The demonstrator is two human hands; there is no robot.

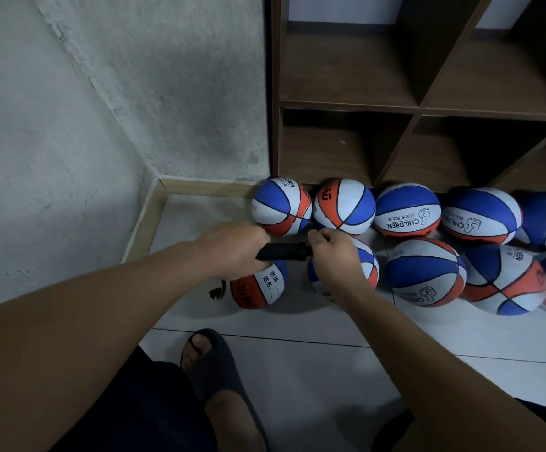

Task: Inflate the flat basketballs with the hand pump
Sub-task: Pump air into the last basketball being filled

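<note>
Left hand (232, 247) fingers wrap the hand pump (283, 251), long axis level, pointing right. Right hand (332, 252) pinches its tip; nearest basketball (368, 265) sits directly beneath, on the floor.

pump (283, 251) ends hidden inside hands (235, 247)

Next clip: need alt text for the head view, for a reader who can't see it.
A person's left hand grips a black hand pump while the right hand pinches at its far end, above red, white and blue children's basketballs lying in two rows on the tiled floor before an empty wooden cubby shelf.
</note>
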